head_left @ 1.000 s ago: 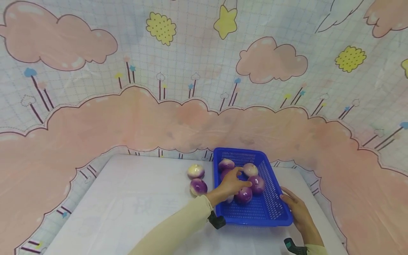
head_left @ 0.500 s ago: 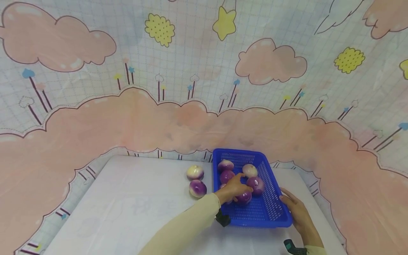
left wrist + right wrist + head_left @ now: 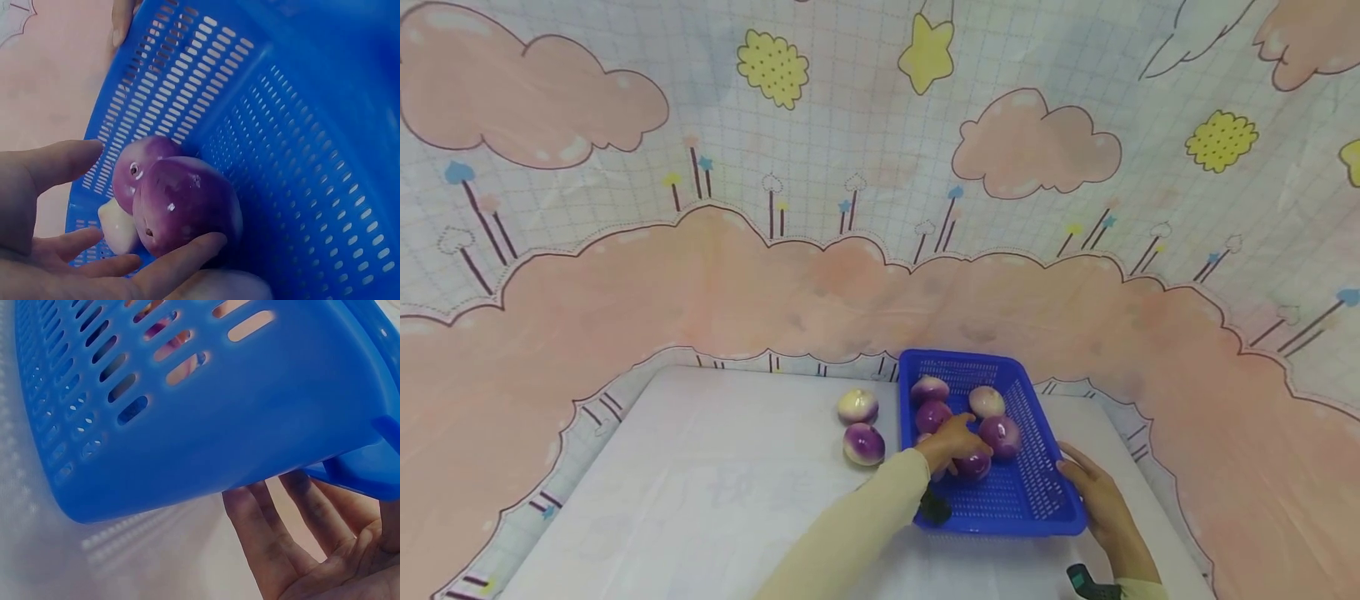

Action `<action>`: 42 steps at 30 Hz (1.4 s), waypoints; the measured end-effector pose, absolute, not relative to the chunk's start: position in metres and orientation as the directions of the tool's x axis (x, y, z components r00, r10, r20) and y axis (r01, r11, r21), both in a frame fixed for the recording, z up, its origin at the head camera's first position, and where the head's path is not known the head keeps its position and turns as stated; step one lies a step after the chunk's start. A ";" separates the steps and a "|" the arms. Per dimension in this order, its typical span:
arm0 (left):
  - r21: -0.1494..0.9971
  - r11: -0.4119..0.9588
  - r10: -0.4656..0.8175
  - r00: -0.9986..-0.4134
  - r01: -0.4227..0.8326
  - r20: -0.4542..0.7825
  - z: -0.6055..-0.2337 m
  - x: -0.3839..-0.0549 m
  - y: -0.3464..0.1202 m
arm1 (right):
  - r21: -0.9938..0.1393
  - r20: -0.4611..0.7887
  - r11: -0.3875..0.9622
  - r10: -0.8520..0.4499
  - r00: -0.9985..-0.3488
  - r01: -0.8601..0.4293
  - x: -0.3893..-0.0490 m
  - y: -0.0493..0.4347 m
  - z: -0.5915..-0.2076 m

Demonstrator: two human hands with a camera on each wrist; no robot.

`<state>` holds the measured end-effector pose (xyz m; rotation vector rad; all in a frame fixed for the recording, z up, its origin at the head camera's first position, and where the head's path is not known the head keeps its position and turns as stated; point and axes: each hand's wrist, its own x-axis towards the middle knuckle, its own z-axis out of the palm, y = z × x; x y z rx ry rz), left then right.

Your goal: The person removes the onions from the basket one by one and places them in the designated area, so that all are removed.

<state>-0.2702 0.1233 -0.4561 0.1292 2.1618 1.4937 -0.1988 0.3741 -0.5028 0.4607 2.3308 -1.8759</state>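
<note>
Inside the blue perforated basket (image 3: 992, 504), my left hand (image 3: 953, 442) reaches over several purple-and-white onions. One glossy purple onion (image 3: 187, 206) lies beside its spread fingers in the left wrist view, with a fingertip against its lower side and the thumb apart from it. A second purple onion (image 3: 1000, 437) and a pale onion (image 3: 987, 402) lie farther right and back. Part of an onion is covered by the left hand. My right hand (image 3: 1101, 500) is at the basket's right side; in the right wrist view its extended fingers (image 3: 256, 537) touch the basket's outside.
To the left of the basket, a yellowish-white onion (image 3: 857, 407) and a purple onion (image 3: 864, 444) lie on the white table (image 3: 700, 492). A patterned cloth (image 3: 820, 300) hangs behind the table.
My left hand has shifted slightly toward the near side of the basket, its forearm moving right, and now sits lower over the near purple onion. The right hand stays at the basket's side.
</note>
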 end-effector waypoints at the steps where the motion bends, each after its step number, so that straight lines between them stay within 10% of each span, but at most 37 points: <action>1: 0.894 0.395 0.349 -0.865 -0.214 -0.361 -0.456 -0.271 0.124 | -0.933 -0.280 0.187 0.164 -0.946 0.308 -0.199 0.374 -0.503; 14: 0.848 0.517 0.410 -0.836 -0.115 -0.363 -0.458 -0.268 0.132 | -0.933 -0.280 0.180 0.184 -0.942 0.313 -0.200 0.373 -0.501; 27: 0.637 0.720 0.581 -0.742 0.277 -0.334 -0.460 -0.266 0.131 | -0.932 -0.281 0.179 0.185 -0.942 0.314 -0.200 0.375 -0.506; 42: 0.697 0.694 0.623 -0.637 0.180 -0.455 -0.464 -0.267 0.126 | -0.933 -0.283 0.176 0.184 -0.941 0.315 -0.200 0.374 -0.504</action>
